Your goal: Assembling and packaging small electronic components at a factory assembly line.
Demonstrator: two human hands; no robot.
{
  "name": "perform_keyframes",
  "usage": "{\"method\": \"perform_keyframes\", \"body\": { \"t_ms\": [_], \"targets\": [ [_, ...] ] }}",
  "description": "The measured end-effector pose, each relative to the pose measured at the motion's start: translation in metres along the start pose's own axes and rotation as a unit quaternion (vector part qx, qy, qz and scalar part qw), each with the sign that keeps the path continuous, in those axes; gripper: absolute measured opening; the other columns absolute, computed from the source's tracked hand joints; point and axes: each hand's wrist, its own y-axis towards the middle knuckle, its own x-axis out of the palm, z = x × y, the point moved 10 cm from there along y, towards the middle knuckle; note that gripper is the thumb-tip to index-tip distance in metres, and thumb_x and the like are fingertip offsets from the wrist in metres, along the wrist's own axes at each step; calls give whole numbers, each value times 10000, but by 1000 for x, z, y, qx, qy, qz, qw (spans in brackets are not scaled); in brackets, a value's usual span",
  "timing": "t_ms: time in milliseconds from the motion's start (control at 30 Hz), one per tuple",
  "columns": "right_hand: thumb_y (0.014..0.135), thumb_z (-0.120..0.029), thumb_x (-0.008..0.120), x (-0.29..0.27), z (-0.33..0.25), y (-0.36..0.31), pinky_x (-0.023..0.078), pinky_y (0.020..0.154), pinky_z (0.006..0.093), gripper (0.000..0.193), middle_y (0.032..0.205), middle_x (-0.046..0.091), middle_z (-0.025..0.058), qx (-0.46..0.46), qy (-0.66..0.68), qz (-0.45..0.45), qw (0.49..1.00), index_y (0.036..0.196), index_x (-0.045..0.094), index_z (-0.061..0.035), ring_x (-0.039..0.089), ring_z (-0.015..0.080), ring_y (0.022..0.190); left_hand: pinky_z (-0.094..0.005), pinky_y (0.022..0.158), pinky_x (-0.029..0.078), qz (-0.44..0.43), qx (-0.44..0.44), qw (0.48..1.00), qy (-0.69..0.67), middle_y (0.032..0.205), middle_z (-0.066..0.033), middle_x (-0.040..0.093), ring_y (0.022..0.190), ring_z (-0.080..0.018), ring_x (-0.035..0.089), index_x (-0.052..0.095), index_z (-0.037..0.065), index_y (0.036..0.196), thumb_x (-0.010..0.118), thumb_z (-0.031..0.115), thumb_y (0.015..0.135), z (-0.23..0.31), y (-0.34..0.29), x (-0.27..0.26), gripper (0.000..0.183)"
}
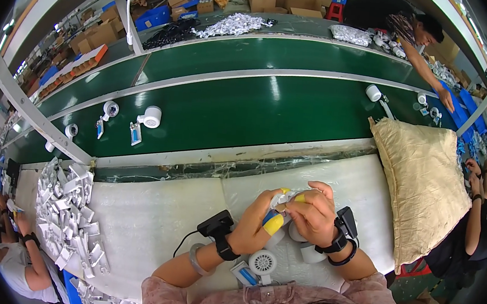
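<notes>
My left hand and my right hand meet in front of me over the white-covered bench. Both are closed on a small white plastic part with a blue patch, mostly hidden by my fingers. Yellow covers sit on some fingertips. Just below my hands lies a small white fan with a round grille, beside a white piece with a blue front. More rounded white parts rest under my right wrist.
White plastic pieces are heaped at the left. A stuffed tan sack stands at the right. Beyond the bench, a green conveyor belt carries several white fans. A co-worker's arm reaches over the far right; other people work at both sides.
</notes>
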Motion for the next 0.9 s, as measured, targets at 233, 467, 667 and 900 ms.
{"method": "perform_keyframes", "body": {
  "t_ms": [233,467,667,900],
  "targets": [
    [693,-59,761,1,1,-1,441,909,419,215,808,602,5,2,-1,-1,1000,886,683,-114,587,172,733,-213,594,442,28,60,992,107,1027,-54,536,707,-74,511,362,9,1365,480,172,964,3,1,-2,448],
    [684,-63,765,1,0,0,438,910,419,227,800,596,2,3,-5,-7,1000,890,686,-119,585,169,729,-250,665,473,40,38,992,112,1052,-90,557,742,-130,558,394,-8,1335,477,147,969,-4,-1,-3,406],
    [675,-57,769,1,-5,0,445,897,420,233,789,589,9,-4,-10,-3,1000,885,682,-109,583,176,719,-361,907,455,58,71,981,170,1161,-199,572,1029,-337,589,480,-39,1242,516,96,930,10,1,-6,342],
    [689,-49,754,3,-5,-2,449,901,433,233,808,599,26,-5,-12,-7,1000,903,669,-80,586,186,719,-360,880,468,33,67,980,182,1149,-201,574,1019,-333,591,490,-31,1233,518,115,940,17,5,-4,328]
  ]
}}
